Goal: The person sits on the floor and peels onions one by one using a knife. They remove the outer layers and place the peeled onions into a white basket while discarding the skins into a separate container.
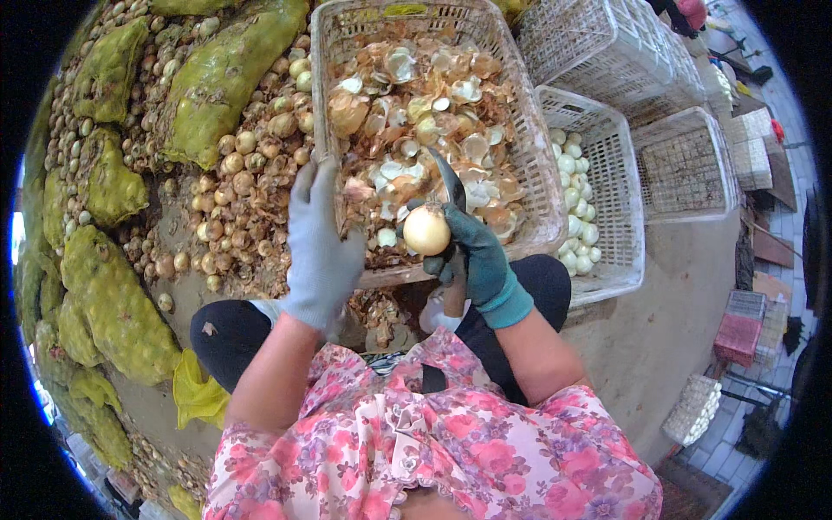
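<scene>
My right hand (478, 260), in a green glove, grips the wooden handle (455, 286) of a knife with a curved blade (447, 174). The same hand holds an unpeeled yellow onion (427, 230) against its fingers and thumb. My left hand (325, 253), in a pale grey glove and somewhat blurred, is over the left rim of a plastic crate (539, 208). Its fingers point forward, its thumb is spread, and nothing shows in it. Inside the crate lie loose onion skins (478, 148) and cut pieces.
Loose unpeeled onions (237, 185) heap on the floor at left, among yellow-green mesh sacks (114, 305). At right, a white crate (630, 214) holds peeled onions (575, 214). Further crates (682, 162) stand beyond it. An empty-looking yellow mesh bag (198, 390) lies beside my left knee.
</scene>
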Tool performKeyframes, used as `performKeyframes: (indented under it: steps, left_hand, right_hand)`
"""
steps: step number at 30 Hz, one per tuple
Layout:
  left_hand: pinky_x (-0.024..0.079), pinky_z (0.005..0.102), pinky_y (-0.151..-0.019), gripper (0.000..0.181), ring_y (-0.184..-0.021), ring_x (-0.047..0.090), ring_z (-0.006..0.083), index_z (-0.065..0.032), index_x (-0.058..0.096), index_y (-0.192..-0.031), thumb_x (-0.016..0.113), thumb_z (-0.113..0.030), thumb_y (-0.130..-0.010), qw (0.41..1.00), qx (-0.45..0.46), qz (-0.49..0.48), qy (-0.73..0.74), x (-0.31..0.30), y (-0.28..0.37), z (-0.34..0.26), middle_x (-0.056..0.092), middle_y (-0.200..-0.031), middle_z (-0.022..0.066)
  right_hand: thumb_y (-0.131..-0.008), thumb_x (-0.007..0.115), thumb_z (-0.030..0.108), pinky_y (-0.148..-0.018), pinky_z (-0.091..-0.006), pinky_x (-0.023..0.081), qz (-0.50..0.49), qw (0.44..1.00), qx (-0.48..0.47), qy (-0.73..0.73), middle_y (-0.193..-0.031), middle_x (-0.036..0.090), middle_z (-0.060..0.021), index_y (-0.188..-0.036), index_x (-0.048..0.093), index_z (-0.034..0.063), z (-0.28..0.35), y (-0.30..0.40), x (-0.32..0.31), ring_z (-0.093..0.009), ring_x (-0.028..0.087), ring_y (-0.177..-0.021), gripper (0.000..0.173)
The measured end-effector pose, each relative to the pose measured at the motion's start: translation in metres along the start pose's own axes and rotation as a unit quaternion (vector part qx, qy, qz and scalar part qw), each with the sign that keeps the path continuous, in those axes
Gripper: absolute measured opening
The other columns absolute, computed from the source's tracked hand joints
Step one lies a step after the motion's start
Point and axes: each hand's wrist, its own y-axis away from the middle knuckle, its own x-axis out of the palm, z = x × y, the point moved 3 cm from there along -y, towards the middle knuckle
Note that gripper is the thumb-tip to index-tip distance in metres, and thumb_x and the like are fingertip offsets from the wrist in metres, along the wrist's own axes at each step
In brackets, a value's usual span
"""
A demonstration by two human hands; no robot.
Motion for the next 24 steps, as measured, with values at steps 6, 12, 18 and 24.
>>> performKeyframes:
  steps: [6, 12, 18, 24]
  left_hand:
    - [0.041, 0.0372, -0.104, 0.063, -0.122, 0.052, 0.0278, -0.0011, 0.051, -0.13, 0.079, -0.024, -0.078, 0.917, -0.12, 0.205, 0.321, 0.043, 0.045, 0.0, 0.054, -0.128, 0.018]
    - [0.049, 0.0301, -0.093, 0.06, -0.106, 0.06, 0.0154, -0.0008, 0.048, -0.129, 0.075, -0.003, -0.076, 0.846, -0.232, 0.221, 0.427, 0.048, 0.049, 0.014, 0.06, -0.117, 0.0085]
    - [0.05, 0.0289, -0.092, 0.06, -0.105, 0.06, 0.0147, -0.0014, 0.048, -0.128, 0.074, 0.002, -0.073, 0.843, -0.241, 0.232, 0.421, 0.042, 0.046, 0.01, 0.061, -0.115, 0.0076]
    - [0.051, 0.0271, -0.088, 0.053, -0.1, 0.06, 0.0126, -0.0008, 0.05, -0.123, 0.074, 0.001, -0.076, 0.818, -0.278, 0.228, 0.45, 0.043, 0.046, 0.007, 0.062, -0.108, 0.006]
  right_hand:
    - [-0.098, 0.055, 0.035, -0.059, -0.0235, 0.054, -0.009, 0.977, -0.151, 0.15, -0.101, 0.067, -0.0058, -0.124, 0.058, 0.0043, -0.023, -0.01, 0.008, -0.011, 0.065, -0.074, 0.041]
    - [-0.093, 0.062, 0.029, -0.062, -0.0377, 0.051, -0.099, 0.89, -0.11, 0.431, -0.089, 0.068, -0.0129, -0.121, 0.06, 0.0079, 0.001, 0.014, 0.006, -0.023, 0.066, -0.072, 0.035]
    - [-0.083, 0.063, 0.017, -0.065, -0.0457, 0.051, 0.018, 0.634, -0.251, 0.731, -0.089, 0.064, -0.016, -0.114, 0.06, 0.0104, 0.019, 0.026, 0.021, -0.037, 0.064, -0.079, 0.031]
    - [-0.081, 0.064, 0.017, -0.063, -0.0466, 0.05, 0.034, 0.605, -0.228, 0.762, -0.088, 0.062, -0.0157, -0.114, 0.057, 0.0104, 0.012, 0.021, 0.019, -0.037, 0.064, -0.076, 0.035]
